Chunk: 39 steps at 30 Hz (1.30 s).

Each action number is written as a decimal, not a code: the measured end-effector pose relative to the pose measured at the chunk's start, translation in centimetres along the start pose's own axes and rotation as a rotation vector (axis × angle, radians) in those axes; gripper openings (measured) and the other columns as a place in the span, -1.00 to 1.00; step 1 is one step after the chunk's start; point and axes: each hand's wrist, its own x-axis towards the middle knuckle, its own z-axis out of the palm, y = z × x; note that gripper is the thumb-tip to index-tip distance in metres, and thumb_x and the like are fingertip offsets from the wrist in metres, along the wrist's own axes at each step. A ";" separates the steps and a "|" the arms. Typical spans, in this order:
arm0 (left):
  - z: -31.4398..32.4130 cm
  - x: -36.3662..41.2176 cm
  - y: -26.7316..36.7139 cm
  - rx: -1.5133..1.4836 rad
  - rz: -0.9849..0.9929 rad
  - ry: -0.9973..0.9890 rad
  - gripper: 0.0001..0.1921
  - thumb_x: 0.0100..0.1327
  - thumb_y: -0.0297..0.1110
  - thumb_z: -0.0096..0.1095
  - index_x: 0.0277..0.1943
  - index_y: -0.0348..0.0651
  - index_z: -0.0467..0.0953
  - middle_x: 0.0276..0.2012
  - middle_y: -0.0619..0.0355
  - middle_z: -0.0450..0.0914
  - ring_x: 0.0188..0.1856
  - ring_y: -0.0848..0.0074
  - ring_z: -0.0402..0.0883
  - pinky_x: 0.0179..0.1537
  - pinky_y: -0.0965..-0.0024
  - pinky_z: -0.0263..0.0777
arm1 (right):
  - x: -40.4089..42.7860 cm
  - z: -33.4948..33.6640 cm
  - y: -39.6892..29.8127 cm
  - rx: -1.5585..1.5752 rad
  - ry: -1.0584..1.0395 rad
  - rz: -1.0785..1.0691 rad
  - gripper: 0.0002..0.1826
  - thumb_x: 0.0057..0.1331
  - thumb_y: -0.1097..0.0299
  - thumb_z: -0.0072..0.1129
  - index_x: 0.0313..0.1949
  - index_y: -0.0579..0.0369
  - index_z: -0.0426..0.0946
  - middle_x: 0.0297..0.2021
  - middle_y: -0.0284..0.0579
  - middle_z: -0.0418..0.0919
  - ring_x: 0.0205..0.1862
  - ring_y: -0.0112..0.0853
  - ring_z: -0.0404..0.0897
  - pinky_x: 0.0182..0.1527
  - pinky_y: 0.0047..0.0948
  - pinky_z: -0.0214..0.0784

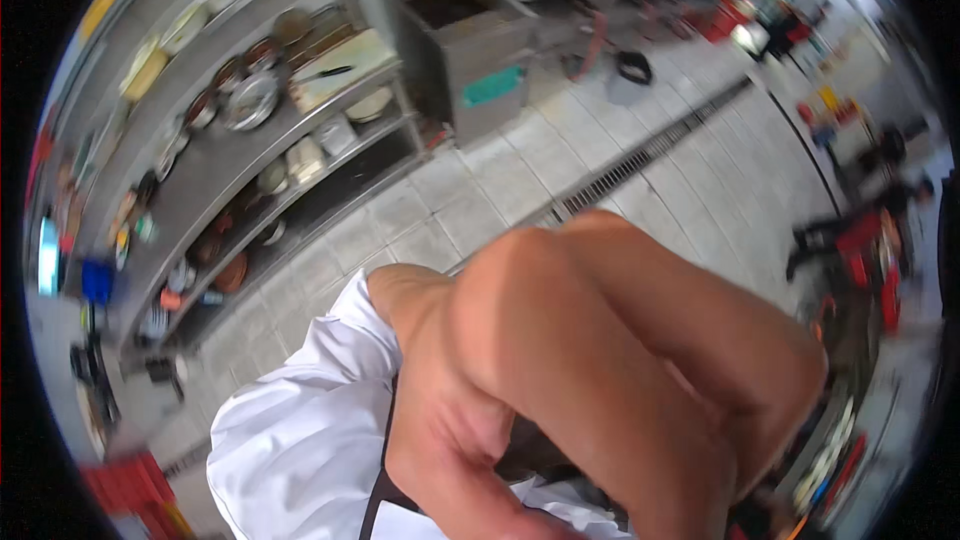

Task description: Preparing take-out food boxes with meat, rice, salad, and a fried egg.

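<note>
My left hand [540,345] is raised very close to the camera and fills much of the lower middle. Its fingers are bent, and their tips reach towards the bottom right, where I cannot make out what they touch. The thumb [465,487] lies below them. A white sleeve [300,405] covers the arm, and a dark strap [379,465] runs over the white clothing at the chest. My right hand is out of view.
A steel counter [225,157] curves along the left, bearing metal bowls [253,101] and a cutting board [349,67] with a knife [326,73]. A drain grate [652,154] crosses the tiled floor. A bucket [630,81] stands farther back. People [862,232] are at the right.
</note>
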 end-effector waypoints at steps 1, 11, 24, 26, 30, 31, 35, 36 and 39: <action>-1.8 0.9 0.4 0.088 0.012 0.024 -0.83 0.17 -0.37 0.31 -0.45 -0.27 0.55 -0.51 0.10 0.43 -0.60 0.55 0.34 -0.64 0.52 0.08 | 2.9 2.1 -0.3 0.005 -0.023 0.060 -0.80 0.09 0.59 0.05 -0.27 0.07 0.34 -0.49 -0.32 0.38 -0.54 -0.59 0.30 -0.53 -0.62 0.17; -11.2 5.9 5.2 1.171 0.406 0.235 -0.84 0.21 -0.41 0.24 -0.47 -0.23 0.50 -0.45 0.12 0.41 -0.61 0.53 0.34 -0.65 0.51 0.08 | 31.9 27.9 -1.8 -0.209 -0.641 0.055 -0.78 0.10 0.59 0.03 -0.24 0.08 0.35 -0.45 -0.30 0.36 -0.59 -0.61 0.26 -0.61 -0.64 0.09; -15.3 8.6 -1.9 1.719 0.526 0.456 -0.82 0.26 -0.45 0.14 -0.48 -0.18 0.44 -0.38 0.14 0.38 -0.62 0.50 0.34 -0.67 0.49 0.09 | 34.8 57.2 -9.2 -0.176 -1.354 0.011 -0.72 0.07 0.59 0.04 -0.18 0.09 0.34 -0.44 -0.26 0.36 -0.61 -0.60 0.25 -0.64 -0.63 0.08; -15.9 8.0 -1.9 1.744 0.546 0.464 -0.82 0.27 -0.46 0.13 -0.49 -0.17 0.43 -0.37 0.15 0.38 -0.62 0.50 0.34 -0.67 0.49 0.09 | 32.3 56.2 -10.6 -0.226 -1.368 0.029 -0.70 0.06 0.60 0.04 -0.18 0.09 0.33 -0.44 -0.26 0.36 -0.61 -0.60 0.25 -0.64 -0.63 0.09; -18.2 5.2 -1.3 1.787 0.594 0.478 -0.82 0.27 -0.34 0.18 -0.43 -0.21 0.52 -0.49 0.12 0.43 -0.70 0.52 0.33 -0.72 0.49 0.05 | 31.4 54.9 -5.1 -0.304 -1.511 0.032 -0.71 0.05 0.58 0.03 -0.19 0.05 0.34 -0.50 -0.29 0.36 -0.63 -0.58 0.29 -0.69 -0.61 0.08; -18.2 4.4 -1.2 1.826 0.562 0.454 -0.81 0.27 -0.31 0.20 -0.40 -0.23 0.55 -0.54 0.11 0.44 -0.72 0.53 0.32 -0.74 0.49 0.04 | 30.6 54.2 -4.8 -0.310 -1.527 0.029 -0.71 0.05 0.58 0.03 -0.19 0.05 0.34 -0.50 -0.29 0.36 -0.63 -0.58 0.29 -0.69 -0.61 0.08; -18.6 3.3 -1.4 1.881 0.380 0.422 -0.87 0.22 -0.38 0.23 -0.36 -0.27 0.54 -0.59 0.11 0.43 -0.75 0.51 0.29 -0.76 0.48 -0.03 | 28.7 50.8 -3.3 -0.538 -1.567 0.177 -0.69 0.02 0.60 0.05 -0.21 0.05 0.34 -0.52 -0.26 0.38 -0.64 -0.54 0.35 -0.69 -0.60 0.13; -18.3 3.5 -1.1 1.889 0.383 0.424 -0.87 0.22 -0.38 0.23 -0.36 -0.27 0.54 -0.59 0.11 0.43 -0.75 0.51 0.29 -0.76 0.48 -0.03 | 28.5 50.3 -2.8 -0.611 -1.600 0.167 -0.69 0.01 0.61 0.05 -0.21 0.05 0.34 -0.53 -0.25 0.39 -0.64 -0.53 0.36 -0.70 -0.59 0.14; -18.3 3.5 -0.5 1.814 0.341 0.409 -0.72 0.21 -0.23 0.33 -0.42 -0.34 0.63 -0.49 -0.13 0.56 -0.63 0.38 0.54 -0.70 0.53 0.29 | 26.8 49.3 -1.8 -0.707 -1.635 0.155 -0.67 -0.01 0.63 0.05 -0.22 0.05 0.34 -0.53 -0.25 0.39 -0.65 -0.51 0.38 -0.70 -0.58 0.16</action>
